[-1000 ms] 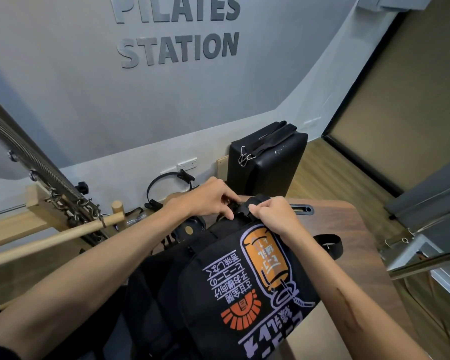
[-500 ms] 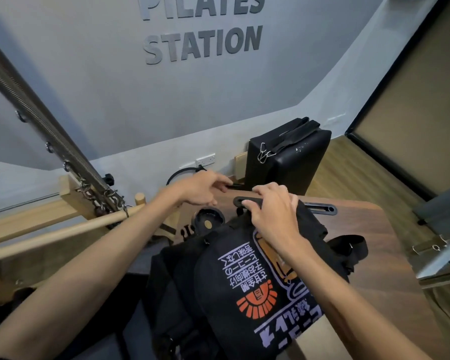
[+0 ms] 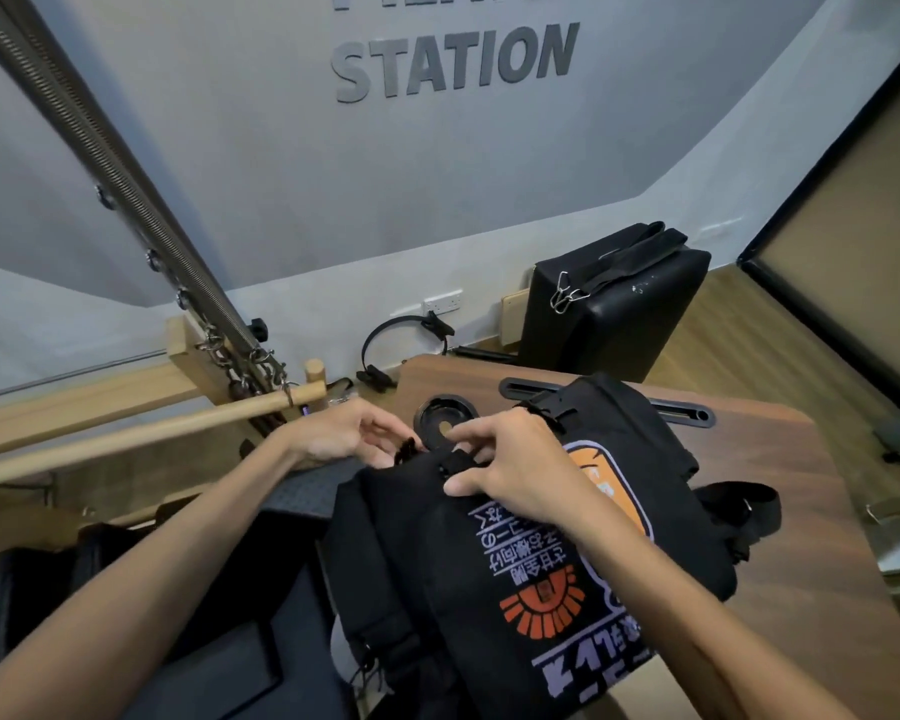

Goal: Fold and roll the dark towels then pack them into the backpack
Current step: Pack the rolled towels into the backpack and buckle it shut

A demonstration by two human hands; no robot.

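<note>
Grey wall (image 3: 281, 174) behind, bearing raised dark letters "STATION" (image 3: 455, 59) and a white socket (image 3: 441, 304) low down. Wood-plank floor (image 3: 739, 335) to the right, meeting a tan panel (image 3: 853, 241) edged in black, with a black padded box (image 3: 614, 309) standing by the wall, straps and metal clips draped over its top. Dark walnut tabletop (image 3: 801, 459) in front; to the left, a pale wooden frame (image 3: 100, 402) with a long steel spring (image 3: 100, 142) and a wooden dowel (image 3: 141, 433).

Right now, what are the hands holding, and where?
Both hold the black backpack at its top edge: the right hand pinches a strap buckle, the left hand a small black cord.
</note>
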